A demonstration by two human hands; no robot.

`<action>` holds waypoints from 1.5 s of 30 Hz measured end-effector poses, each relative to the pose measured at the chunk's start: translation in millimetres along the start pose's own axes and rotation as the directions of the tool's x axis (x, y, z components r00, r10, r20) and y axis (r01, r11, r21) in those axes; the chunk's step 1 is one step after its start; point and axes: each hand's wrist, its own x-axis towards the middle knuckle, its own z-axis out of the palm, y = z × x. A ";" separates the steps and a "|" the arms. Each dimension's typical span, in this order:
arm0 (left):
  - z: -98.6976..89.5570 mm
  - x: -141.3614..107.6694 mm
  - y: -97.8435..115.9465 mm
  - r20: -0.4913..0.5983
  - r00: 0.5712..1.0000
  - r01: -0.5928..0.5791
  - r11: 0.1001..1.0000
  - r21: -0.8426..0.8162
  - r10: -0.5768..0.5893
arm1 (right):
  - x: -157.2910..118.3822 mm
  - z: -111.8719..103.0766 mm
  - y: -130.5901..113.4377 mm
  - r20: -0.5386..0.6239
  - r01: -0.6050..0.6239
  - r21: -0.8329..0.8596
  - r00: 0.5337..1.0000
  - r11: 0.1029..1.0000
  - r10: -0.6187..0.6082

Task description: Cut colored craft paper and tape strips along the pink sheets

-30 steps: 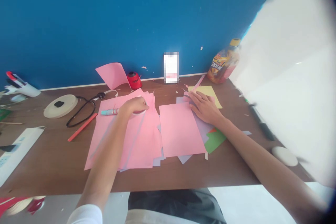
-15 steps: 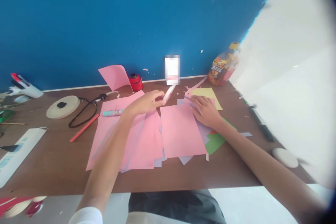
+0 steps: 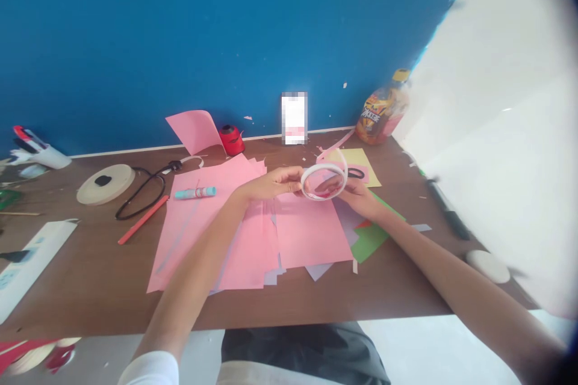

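My left hand [image 3: 271, 184] and my right hand [image 3: 354, 195] meet above the pink paper sheets [image 3: 307, 231], both gripping a narrow roll of white tape [image 3: 324, 182] stood on its edge. My right fingers show through the roll's hole. A loose end of tape seems to rise from the roll's top right. Under my right hand lies a yellow paper sheet [image 3: 361, 159], with a black-handled tool [image 3: 356, 173], perhaps scissors, mostly hidden on it. A blue-capped glue stick [image 3: 195, 192] lies on the pink sheets to the left of my left hand.
A red pencil [image 3: 143, 219], black cable [image 3: 139, 198] and beige tape ring [image 3: 105, 183] lie on the brown desk at left. A red object [image 3: 232, 139], a blurred phone [image 3: 294, 117] and a bottle [image 3: 383, 114] stand by the blue wall.
The tape roll has risen off the pink sheets and moved right. My left hand has carried it across, and my right hand has left the paper and joined it on the roll.
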 end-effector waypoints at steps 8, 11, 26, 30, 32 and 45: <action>7.1 4.1 -18.1 -0.206 0.978 0.103 0.824 0.558 0.017 | 3.0 -13.5 13.9 -0.279 0.024 0.277 0.959 0.961 0.056; 18.7 8.6 -28.3 -0.014 1.000 0.004 0.647 0.763 0.011 | 3.5 -19.4 18.7 -0.436 0.019 0.182 0.898 0.983 0.064; 72.4 18.3 -31.1 -0.105 0.991 0.066 0.367 0.928 0.087 | -3.8 2.9 5.0 0.170 0.241 -0.667 0.970 0.705 -0.172; 91.0 18.4 -26.8 -0.188 0.975 0.147 0.292 0.945 0.117 | -4.2 -2.6 3.1 0.255 0.335 -0.666 0.942 0.667 -0.219; 99.2 18.1 -24.3 -0.241 0.966 0.210 0.258 0.943 0.097 | -4.6 -3.3 0.3 0.246 0.325 -0.644 0.945 0.693 -0.214; 118.8 9.8 -21.5 -0.337 0.942 0.335 0.105 0.936 -0.006 | 1.6 -22.4 1.7 -0.187 -0.077 -0.269 0.982 0.960 0.026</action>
